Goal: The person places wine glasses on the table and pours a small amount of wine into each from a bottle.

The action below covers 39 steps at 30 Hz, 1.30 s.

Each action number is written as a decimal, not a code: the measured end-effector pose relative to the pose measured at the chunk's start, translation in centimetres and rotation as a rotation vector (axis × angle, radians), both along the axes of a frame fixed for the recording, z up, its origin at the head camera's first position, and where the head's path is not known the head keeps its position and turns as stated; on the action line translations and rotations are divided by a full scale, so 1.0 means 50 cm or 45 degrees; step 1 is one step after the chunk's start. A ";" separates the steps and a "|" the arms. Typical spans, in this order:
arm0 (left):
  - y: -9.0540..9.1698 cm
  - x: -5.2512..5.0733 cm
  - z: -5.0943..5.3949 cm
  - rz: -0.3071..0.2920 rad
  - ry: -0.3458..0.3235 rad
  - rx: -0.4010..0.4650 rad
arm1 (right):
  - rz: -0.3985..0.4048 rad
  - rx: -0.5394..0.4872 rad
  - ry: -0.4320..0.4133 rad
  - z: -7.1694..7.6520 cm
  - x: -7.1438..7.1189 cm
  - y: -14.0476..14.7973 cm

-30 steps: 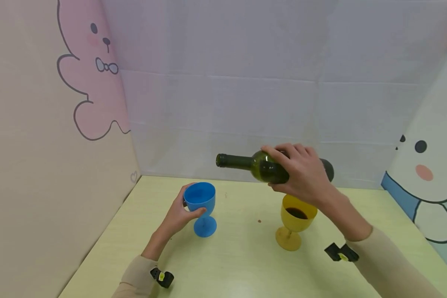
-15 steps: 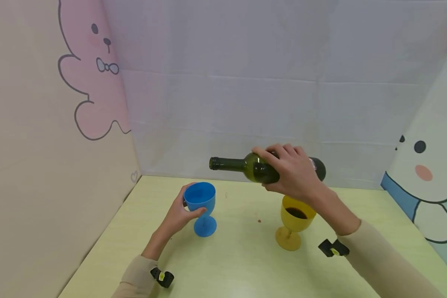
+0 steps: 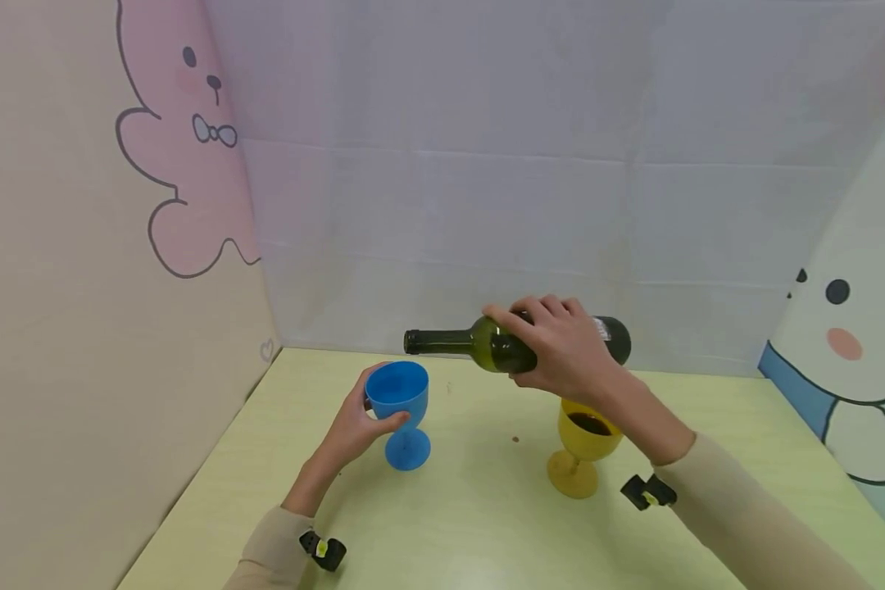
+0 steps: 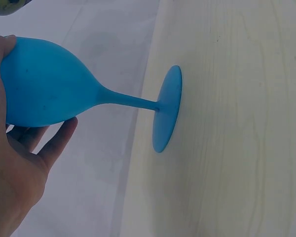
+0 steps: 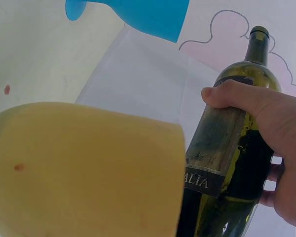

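My left hand (image 3: 357, 422) holds a blue goblet (image 3: 407, 401) by its bowl, thumb on the near side; the left wrist view shows the fingers (image 4: 59, 143) around the bowl and the thin stem below. No liquid shows in the blue goblet. My right hand (image 3: 568, 348) grips a green glass wine bottle (image 3: 505, 344) round its body. The bottle lies nearly level in the air, its mouth just above and right of the blue goblet's rim. Dark liquid and a label show in the right wrist view. Under my right forearm stands a yellow goblet (image 3: 586, 442) with dark liquid inside.
The pale wooden table (image 3: 472, 524) bears a small reddish spot (image 3: 515, 439) between the goblets. A white cloth wall (image 3: 442, 205) rises behind it. Printed cartoon panels stand at the left and right sides.
My right hand has brought the bottle left and slightly down, so its mouth is nearer the blue goblet and the bottle lies more level. My left hand and the blue goblet stay put.
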<state>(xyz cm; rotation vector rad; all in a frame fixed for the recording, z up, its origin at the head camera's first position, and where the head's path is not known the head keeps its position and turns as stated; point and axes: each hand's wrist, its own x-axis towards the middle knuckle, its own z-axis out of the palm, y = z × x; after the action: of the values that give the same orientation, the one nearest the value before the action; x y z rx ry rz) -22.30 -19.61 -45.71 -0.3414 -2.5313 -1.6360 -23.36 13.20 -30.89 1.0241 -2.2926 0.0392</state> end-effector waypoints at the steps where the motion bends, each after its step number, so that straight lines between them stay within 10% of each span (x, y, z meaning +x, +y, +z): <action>1: 0.000 -0.001 -0.001 0.000 0.002 -0.001 | 0.000 0.008 -0.005 0.000 -0.001 -0.002; 39: -0.004 0.005 0.005 -0.039 0.038 -0.021 | -0.074 0.288 -0.065 -0.035 -0.021 -0.044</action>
<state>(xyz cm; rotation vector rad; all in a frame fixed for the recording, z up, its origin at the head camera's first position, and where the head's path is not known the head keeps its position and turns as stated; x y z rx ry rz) -22.02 -19.83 -45.47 -0.4046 -2.5317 -1.6091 -24.39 10.99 -32.62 1.0783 -2.4124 -0.2253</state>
